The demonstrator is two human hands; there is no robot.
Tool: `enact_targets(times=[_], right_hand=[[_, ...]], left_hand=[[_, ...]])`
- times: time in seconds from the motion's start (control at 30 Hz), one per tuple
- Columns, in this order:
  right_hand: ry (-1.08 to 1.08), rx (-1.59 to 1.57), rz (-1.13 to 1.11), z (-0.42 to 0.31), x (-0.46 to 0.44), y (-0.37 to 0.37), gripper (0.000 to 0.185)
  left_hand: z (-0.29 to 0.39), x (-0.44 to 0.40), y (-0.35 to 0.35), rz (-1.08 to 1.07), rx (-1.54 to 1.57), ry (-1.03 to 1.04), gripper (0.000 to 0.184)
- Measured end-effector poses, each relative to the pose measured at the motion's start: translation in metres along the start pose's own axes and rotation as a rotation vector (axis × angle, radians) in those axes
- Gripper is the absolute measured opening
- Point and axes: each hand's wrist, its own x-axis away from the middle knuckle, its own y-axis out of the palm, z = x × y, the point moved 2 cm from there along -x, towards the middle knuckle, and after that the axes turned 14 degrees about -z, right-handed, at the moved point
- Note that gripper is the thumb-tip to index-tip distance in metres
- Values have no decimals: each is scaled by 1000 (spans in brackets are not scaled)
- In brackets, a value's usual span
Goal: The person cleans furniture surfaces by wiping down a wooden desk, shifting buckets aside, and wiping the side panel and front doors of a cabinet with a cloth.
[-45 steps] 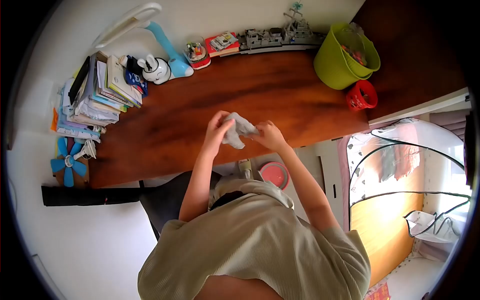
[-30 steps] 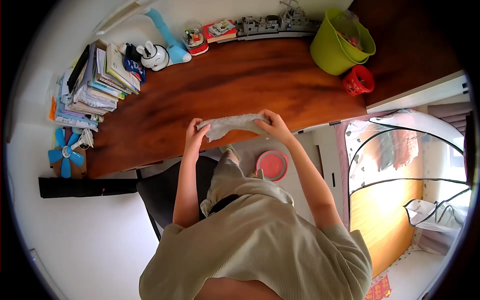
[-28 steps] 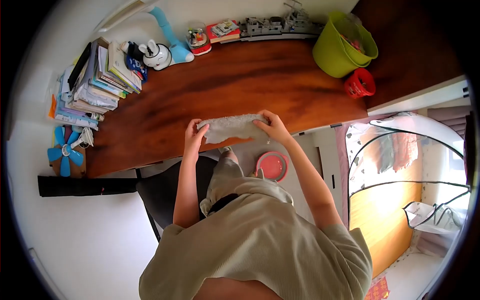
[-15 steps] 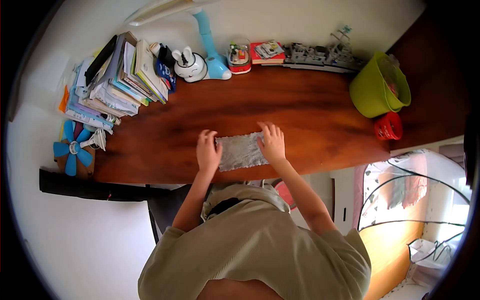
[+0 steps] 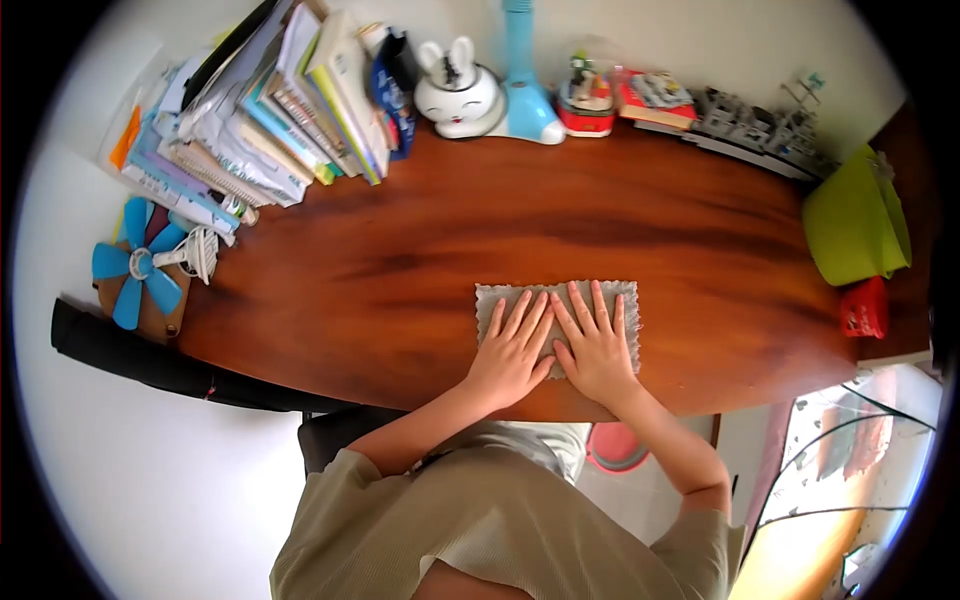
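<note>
A small grey cloth (image 5: 556, 296) with scalloped edges lies flat on the brown wooden desk (image 5: 420, 250), close to its front edge. On the left half of the cloth rests my left hand (image 5: 510, 352), palm down with fingers spread. My right hand (image 5: 597, 352) presses flat on the right half, its fingers also apart. The two hands are side by side, thumbs near each other. Cloth shows above the fingertips and along both sides; the part beneath the palms is hidden.
Books and papers (image 5: 270, 120) stand at the back left, above a blue-bladed fan (image 5: 140, 263). Along the wall are a white rabbit-shaped pot (image 5: 458, 100), a blue lamp base (image 5: 525, 110) and a grey model (image 5: 760, 130). A green bin (image 5: 850, 220) and red container (image 5: 864, 307) stand at right.
Both hands have gone from the cloth's side edges to lying flat on top of it, closer together. The cloth now looks flatter and squarer. The camera view has shifted.
</note>
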Motion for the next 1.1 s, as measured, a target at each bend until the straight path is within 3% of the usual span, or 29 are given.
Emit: enact_targets(times=[0.23,0.6,0.9,1.1], right_hand=[[-419,-95,-140,-92,-61,10,63],[-964,-56,-137,-283,-187,32,61],[-1111,-142,-75,-432,-281,59,58],[-1202,-128,-10,-516,-341,86,57]], left_hand=[[-54,97,-15,60,4,-242,66],[-167,257,-43,63,-41,-709,70],[-277,352,-64,128,-99,-939,65],[-348,404,-78,226,-5,-965,61]])
